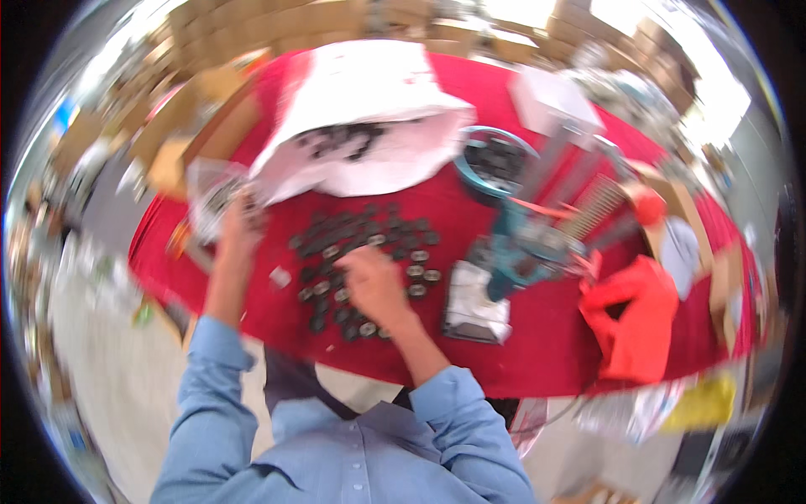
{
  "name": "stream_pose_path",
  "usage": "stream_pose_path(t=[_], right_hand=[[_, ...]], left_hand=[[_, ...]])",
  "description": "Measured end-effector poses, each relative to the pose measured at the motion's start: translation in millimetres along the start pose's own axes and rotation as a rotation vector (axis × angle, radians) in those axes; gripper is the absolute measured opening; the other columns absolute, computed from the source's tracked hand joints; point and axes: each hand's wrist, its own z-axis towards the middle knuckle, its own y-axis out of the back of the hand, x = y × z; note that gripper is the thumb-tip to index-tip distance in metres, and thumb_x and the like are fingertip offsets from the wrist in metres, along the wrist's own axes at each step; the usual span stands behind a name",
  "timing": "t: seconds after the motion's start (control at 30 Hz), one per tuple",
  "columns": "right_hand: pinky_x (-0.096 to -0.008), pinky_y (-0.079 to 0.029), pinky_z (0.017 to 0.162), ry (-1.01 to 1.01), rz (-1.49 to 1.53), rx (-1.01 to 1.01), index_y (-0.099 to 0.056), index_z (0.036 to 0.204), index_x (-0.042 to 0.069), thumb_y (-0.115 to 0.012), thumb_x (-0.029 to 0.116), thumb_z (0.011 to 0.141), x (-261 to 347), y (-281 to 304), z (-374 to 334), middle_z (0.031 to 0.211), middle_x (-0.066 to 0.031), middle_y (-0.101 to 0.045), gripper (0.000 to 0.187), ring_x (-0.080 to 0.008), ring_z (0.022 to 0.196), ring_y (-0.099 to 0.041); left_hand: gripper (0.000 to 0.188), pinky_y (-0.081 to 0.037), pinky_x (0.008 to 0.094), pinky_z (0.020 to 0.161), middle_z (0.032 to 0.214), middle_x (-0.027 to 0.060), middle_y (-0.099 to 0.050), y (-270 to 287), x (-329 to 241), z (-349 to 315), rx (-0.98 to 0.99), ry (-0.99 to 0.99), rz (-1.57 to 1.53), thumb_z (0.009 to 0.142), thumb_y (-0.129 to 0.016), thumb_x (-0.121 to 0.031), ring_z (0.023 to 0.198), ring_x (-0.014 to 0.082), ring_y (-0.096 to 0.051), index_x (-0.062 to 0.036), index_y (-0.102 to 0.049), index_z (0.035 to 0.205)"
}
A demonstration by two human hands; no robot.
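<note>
Many small black round parts (pixel 390 225) lie scattered on the red-covered table (pixel 537 361), some showing pale, ring-like centres. Over their middle is my right hand (pixel 375 284), its fingers curled together; whatever they pinch, if anything, is too small to see. My left hand (pixel 242 223) is raised beside a clear plastic bag (pixel 210 197) at the left, and motion smears its fingers. Whether it touches the bag I cannot tell. Beyond the parts, a large white sack (pixel 369 80) lies with its mouth towards me and more black pieces inside.
A blue bowl (pixel 480 186) of dark pieces stands right of the sack. Closer in is a teal hand-press-like tool (pixel 508 252), beside a white-covered block (pixel 474 302). Red-orange cloth (pixel 642 315) lies at the right. A white box (pixel 554 101) and cardboard boxes (pixel 222 126) flank the sack.
</note>
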Motion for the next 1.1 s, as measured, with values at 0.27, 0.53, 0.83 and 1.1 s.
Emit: stream_pose_path(t=[0.27,0.53,0.83,1.1], right_hand=[[-0.0246,-0.055,0.068,-0.485,0.461,-0.021,-0.071,0.110,-0.004,-0.056,-0.003,0.101,27,-4,7,0.096,-0.0079,-0.073,0.017,-0.0104,0.078,-0.068],[-0.0273,-0.056,0.068,-0.406,0.200,0.008,-0.071,0.115,-0.001,-0.069,0.001,0.094,53,-20,-13,0.102,-0.0080,-0.069,0.021,-0.0118,0.078,-0.068],[-0.0291,-0.057,0.069,-0.167,-0.017,0.117,-0.072,0.119,0.002,-0.073,-0.008,0.083,79,-17,-23,0.117,-0.0114,-0.067,0.037,-0.0149,0.077,-0.069],[-0.0270,-0.057,0.071,-0.340,0.036,0.090,-0.071,0.116,0.000,-0.072,-0.009,0.086,89,-31,-19,0.108,-0.0087,-0.069,0.031,-0.0120,0.080,-0.068]], left_hand=[[0.026,-0.032,0.0222,0.041,0.079,0.0048,-0.056,-64,63,-134,0.183,0.608,-0.790,0.097,-0.058,-0.028,0.054,0.0091,-0.045,-0.0022,-0.057,0.096],[0.023,-0.033,0.0238,0.042,0.070,0.0027,-0.057,-79,64,-168,0.051,0.485,-0.433,0.099,-0.058,-0.026,0.053,0.0105,-0.050,-0.0056,-0.062,0.089],[0.025,-0.034,0.0227,0.048,0.069,-0.0043,-0.054,-70,68,-199,-0.018,0.292,-0.159,0.106,-0.059,-0.029,0.054,0.0056,-0.046,-0.0116,-0.062,0.089],[0.027,-0.042,0.0243,0.063,0.079,-0.0029,-0.058,-70,80,-199,-0.050,-0.099,0.101,0.109,-0.056,-0.024,0.072,0.0049,-0.047,-0.0031,-0.066,0.094]])
